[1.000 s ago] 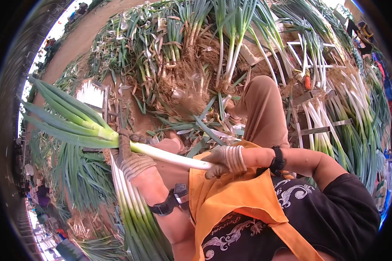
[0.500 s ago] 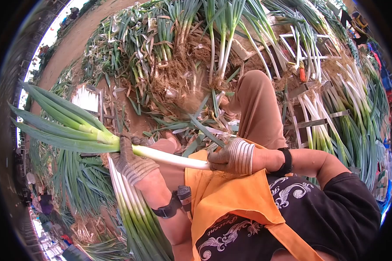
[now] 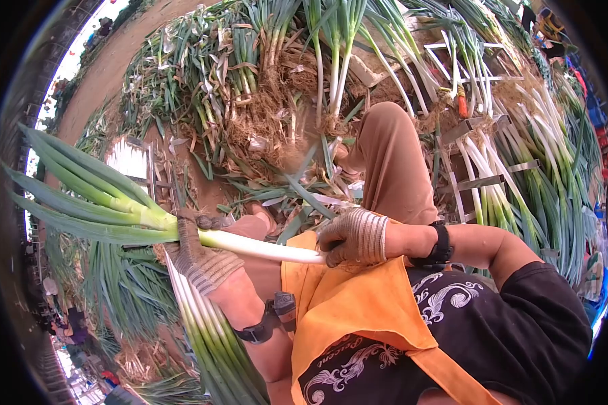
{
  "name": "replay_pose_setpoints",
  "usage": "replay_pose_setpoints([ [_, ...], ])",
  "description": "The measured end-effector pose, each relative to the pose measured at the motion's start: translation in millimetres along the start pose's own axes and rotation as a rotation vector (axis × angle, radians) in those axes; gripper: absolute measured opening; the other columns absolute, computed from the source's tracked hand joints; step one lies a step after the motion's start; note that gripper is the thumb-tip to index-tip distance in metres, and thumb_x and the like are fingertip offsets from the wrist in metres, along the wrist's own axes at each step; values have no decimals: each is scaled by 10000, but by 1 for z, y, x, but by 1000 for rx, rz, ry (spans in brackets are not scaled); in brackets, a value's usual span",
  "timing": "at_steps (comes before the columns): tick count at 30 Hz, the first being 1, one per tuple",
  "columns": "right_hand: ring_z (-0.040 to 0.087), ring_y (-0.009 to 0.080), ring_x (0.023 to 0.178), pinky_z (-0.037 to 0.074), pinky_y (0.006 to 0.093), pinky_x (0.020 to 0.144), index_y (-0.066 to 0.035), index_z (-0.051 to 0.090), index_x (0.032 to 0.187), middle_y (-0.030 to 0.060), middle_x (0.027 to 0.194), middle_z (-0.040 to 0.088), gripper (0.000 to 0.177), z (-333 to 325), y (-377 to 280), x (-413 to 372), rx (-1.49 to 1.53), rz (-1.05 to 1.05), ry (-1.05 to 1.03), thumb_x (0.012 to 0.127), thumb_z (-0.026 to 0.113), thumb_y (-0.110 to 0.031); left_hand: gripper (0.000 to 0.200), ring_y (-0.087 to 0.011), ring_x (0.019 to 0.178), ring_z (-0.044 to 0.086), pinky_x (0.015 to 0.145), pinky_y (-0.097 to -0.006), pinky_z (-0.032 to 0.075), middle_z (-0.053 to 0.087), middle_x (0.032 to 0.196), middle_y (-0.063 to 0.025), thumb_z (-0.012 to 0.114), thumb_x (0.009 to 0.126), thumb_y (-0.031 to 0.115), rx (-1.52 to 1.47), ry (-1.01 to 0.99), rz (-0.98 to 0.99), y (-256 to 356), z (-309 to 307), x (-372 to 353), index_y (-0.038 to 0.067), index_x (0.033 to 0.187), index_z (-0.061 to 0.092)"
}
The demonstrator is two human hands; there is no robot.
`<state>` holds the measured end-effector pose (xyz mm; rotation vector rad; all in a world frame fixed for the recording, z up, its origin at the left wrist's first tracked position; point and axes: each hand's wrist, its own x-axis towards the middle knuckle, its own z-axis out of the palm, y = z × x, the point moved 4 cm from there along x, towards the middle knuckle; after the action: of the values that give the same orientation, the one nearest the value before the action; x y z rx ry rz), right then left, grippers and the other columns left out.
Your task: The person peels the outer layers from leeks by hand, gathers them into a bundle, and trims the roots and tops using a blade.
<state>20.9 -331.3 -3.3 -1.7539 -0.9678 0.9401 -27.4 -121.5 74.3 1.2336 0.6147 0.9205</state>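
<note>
A single large green onion (image 3: 263, 247) lies across my lap, its green leaves fanned to the left and its white stalk pointing right. My left hand (image 3: 203, 253), in a striped grey glove, is wrapped round it where the leaves meet the stalk. At the root end, my right hand (image 3: 355, 237), gloved too, is closed on the white tip; its fingertips are partly hidden. The orange apron (image 3: 365, 304) lies beneath the stalk and my right hand.
Untrimmed onions with brown roots (image 3: 270, 101) lie in front. White-stalked onions (image 3: 513, 182) rest in a metal rack (image 3: 479, 182) on the right. Another bunch (image 3: 213, 331) lies beside my left forearm. Leaf scraps (image 3: 304, 192) litter the ground round my feet.
The view has shifted slightly. Both hands and the onion appear a little farther left, with the same hold on it.
</note>
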Motion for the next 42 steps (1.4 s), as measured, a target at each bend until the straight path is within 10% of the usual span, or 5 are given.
replay_pose_setpoints([
  [8,582,291,679,451,360,623,-50,649,826,111,714,601,162,5,-11,-16,-355,-156,13,762,666,-197,218,-152,862,526,734,-270,462,535,973,-93,529,905,117,59,-53,-5,-4,-2,0,6,1091,546],
  [13,600,260,687,465,339,633,-53,652,869,119,746,612,181,-5,5,-21,-47,-5,107,771,672,-205,266,-256,958,539,827,-357,460,520,1088,-164,518,902,160,630,-90,498,-12,-23,7,1,1105,582],
  [26,604,278,722,467,369,658,-54,641,814,129,746,608,163,2,-5,-30,-319,-31,-155,779,662,-213,266,-233,883,550,743,-335,473,524,1023,-145,549,871,171,376,-47,267,-10,-18,0,18,1086,584],
  [31,596,74,671,462,217,555,12,656,858,12,764,642,126,-21,18,-22,634,73,-35,814,660,-106,195,-151,715,528,628,-267,447,557,840,-51,662,783,110,-148,60,-11,1,-19,35,27,939,580],
  [42,614,240,650,477,339,616,-54,655,875,101,708,635,160,-59,75,-9,-455,265,-151,800,611,-188,182,-164,650,499,637,-314,420,510,694,-29,672,783,196,-180,289,144,73,-90,113,66,818,550],
])
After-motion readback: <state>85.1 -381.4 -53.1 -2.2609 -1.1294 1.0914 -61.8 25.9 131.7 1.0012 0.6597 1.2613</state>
